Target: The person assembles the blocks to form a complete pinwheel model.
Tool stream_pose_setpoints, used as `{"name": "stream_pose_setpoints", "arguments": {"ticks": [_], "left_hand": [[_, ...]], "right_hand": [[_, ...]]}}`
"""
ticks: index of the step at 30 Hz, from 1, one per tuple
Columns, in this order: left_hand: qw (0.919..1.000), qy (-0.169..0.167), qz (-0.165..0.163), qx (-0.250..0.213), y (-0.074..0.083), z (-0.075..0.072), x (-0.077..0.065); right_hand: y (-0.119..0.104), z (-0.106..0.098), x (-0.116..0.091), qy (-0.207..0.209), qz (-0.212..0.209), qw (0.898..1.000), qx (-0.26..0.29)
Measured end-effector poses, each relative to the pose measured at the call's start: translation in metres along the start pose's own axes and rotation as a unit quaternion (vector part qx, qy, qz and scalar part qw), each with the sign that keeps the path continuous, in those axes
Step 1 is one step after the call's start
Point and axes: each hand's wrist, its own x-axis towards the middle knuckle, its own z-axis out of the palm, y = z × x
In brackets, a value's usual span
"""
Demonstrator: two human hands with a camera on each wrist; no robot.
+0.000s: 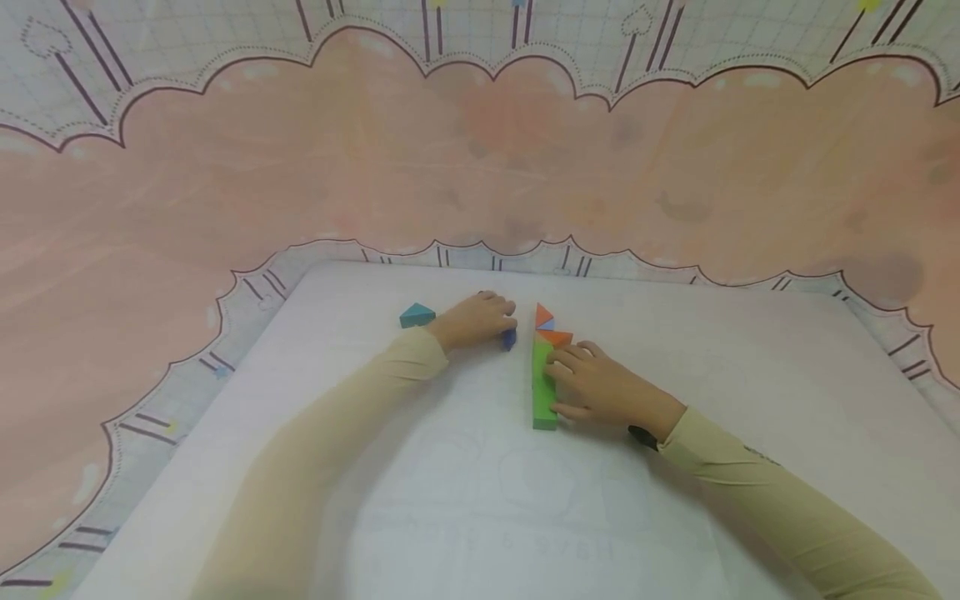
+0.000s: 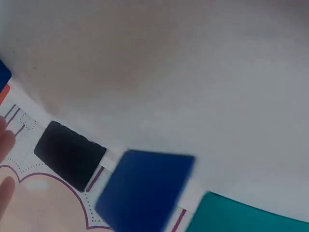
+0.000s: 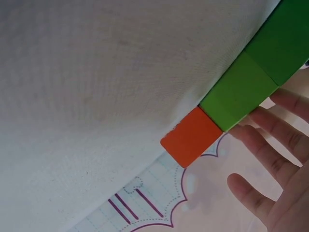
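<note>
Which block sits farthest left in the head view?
The teal block, left of the left hand; the dark blue block shows beside that hand, while the orange blocks and green blocks lie by the right hand.

Home or playroom, I can't tell which: a peach covering [image 1: 375,167] with a scalloped print runs behind and along both sides of a broad white surface [image 1: 450,483], where I see bright, toy-like blocks [image 1: 542,387] lying.

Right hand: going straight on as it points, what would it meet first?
Most likely the row of green rectangular blocks, right at its fingertips; depth leaves it unclear whether they already touch.
</note>
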Motion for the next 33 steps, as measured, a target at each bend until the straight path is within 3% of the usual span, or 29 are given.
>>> {"name": "stream_pose_setpoints", "arguments": {"ticks": [6, 19, 33], "left_hand": [[0.9992, -0.008, -0.039, -0.002, 0.007, 0.000, 0.010], [0.9899, -0.064, -0.121, -0.040, 0.014, -0.011, 0.026], [0.9892, -0.068, -0.126, -0.033, 0.014, -0.008, 0.029]], "right_hand": [[-0.001, -0.001, 0.000, -0.001, -0.001, 1.000, 0.002], [0.000, -0.001, 0.000, -0.002, 0.000, 1.000, 0.001], [-0.001, -0.002, 0.000, -0.014, 0.001, 1.000, -0.001]]}}
